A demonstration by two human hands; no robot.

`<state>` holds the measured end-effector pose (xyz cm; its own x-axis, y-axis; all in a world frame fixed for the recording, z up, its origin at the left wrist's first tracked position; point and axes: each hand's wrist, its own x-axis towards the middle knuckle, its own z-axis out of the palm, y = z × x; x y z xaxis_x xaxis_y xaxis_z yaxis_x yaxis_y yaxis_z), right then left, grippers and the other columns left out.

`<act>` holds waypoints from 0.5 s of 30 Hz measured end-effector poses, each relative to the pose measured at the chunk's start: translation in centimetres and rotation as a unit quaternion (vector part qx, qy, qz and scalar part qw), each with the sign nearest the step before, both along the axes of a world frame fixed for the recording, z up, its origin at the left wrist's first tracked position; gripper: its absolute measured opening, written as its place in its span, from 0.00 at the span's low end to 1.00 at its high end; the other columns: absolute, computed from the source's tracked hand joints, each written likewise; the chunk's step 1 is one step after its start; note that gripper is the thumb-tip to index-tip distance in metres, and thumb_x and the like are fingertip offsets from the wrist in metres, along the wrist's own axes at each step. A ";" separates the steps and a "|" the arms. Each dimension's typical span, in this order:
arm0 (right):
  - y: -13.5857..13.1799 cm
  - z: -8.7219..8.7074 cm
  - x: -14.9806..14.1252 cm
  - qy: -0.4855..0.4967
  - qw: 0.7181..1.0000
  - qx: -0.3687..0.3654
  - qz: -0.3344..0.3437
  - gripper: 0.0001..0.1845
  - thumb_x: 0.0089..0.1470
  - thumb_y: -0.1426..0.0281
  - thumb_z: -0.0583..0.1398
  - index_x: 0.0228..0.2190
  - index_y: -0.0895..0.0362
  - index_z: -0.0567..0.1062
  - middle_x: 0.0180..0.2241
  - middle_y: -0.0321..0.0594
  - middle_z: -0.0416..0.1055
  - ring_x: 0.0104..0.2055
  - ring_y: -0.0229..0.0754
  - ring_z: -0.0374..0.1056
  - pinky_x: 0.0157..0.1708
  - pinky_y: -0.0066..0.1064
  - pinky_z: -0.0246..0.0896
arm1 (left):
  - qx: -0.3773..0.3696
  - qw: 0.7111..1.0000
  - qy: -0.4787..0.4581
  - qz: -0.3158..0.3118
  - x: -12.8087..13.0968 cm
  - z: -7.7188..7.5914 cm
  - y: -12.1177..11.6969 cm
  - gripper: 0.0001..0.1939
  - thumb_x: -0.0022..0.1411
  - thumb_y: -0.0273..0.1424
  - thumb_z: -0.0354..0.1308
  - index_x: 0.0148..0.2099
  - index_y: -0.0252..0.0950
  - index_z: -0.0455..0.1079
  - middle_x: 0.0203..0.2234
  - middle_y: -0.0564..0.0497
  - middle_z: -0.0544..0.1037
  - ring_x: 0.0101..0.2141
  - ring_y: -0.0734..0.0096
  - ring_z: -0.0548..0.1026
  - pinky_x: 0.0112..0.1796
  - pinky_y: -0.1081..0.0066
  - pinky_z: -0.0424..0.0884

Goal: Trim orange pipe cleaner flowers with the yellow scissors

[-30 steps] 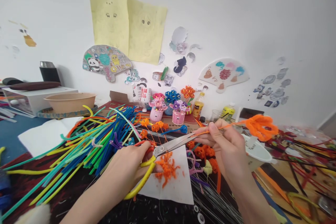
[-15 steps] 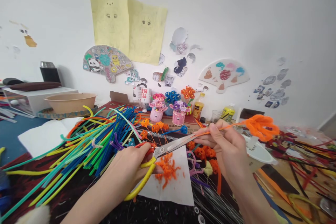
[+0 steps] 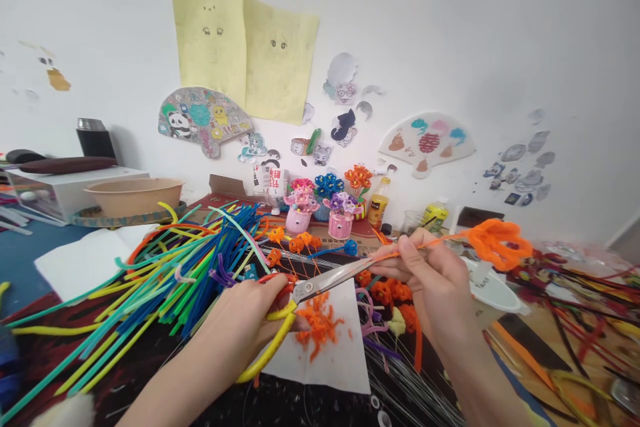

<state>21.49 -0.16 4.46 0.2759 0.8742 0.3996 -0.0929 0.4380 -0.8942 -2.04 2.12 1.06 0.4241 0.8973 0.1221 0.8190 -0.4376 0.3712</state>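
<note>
My left hand (image 3: 250, 320) is closed around the yellow and red handles of a pair of scissors (image 3: 333, 278). The blades point right, and their tips meet the thin orange stem close to my right fingertips. My right hand (image 3: 430, 273) pinches that stem, which belongs to an orange pipe-cleaner flower (image 3: 497, 243) sticking out to the right. Below the scissors, orange fuzz clippings (image 3: 320, 323) lie on a white sheet of paper (image 3: 345, 367). Whether the blades are cutting into the stem, I cannot tell.
A heap of coloured pipe cleaners (image 3: 200, 273) spreads at the left. Finished orange flowers (image 3: 305, 240) lie behind the scissors. Small potted pipe-cleaner flowers (image 3: 340, 217) and a yellow bottle (image 3: 379, 203) stand by the wall. Thin wires (image 3: 415, 367) lie at front right; a tan bowl (image 3: 135, 197) sits back left.
The scissor blades look slightly more closed at the stem than before. Both hands and the orange flower stay almost in the same place.
</note>
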 end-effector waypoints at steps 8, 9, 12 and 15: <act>0.1 -0.1 0.2 -0.010 1.000 0.003 0.001 0.14 0.50 0.60 0.65 0.23 0.53 0.68 0.26 0.38 0.77 0.28 0.46 0.75 0.28 0.36 0.75 | 0.011 1.000 0.015 0.003 -0.3 -0.2 0.1 0.15 0.59 0.46 0.55 0.30 0.41 0.60 0.19 0.57 0.65 0.20 0.71 0.63 0.23 0.73 0.45; 0.1 -0.1 0.2 -0.014 1.000 0.005 0.001 0.14 0.51 0.60 0.65 0.23 0.53 0.69 0.26 0.38 0.77 0.28 0.46 0.75 0.29 0.37 0.75 | 0.012 1.000 0.016 0.004 -0.3 -0.2 0.1 0.15 0.59 0.45 0.55 0.30 0.41 0.59 0.19 0.57 0.65 0.20 0.71 0.63 0.23 0.73 0.45; 0.1 -0.2 0.2 -0.033 0.999 0.012 -0.004 0.14 0.53 0.60 0.63 0.23 0.53 0.70 0.27 0.39 0.78 0.31 0.46 0.75 0.34 0.37 0.75 | 0.018 1.000 0.015 0.002 -0.2 -0.1 0.1 0.14 0.60 0.44 0.54 0.30 0.41 0.59 0.18 0.57 0.65 0.20 0.71 0.63 0.23 0.73 0.46; 0.2 -0.3 0.2 -0.046 0.999 0.015 -0.013 0.14 0.53 0.60 0.63 0.22 0.53 0.70 0.27 0.39 0.77 0.32 0.45 0.75 0.35 0.37 0.74 | 0.020 1.000 0.013 0.000 -0.2 0.2 0.0 0.16 0.61 0.46 0.53 0.29 0.41 0.59 0.18 0.57 0.65 0.21 0.70 0.65 0.23 0.74 0.48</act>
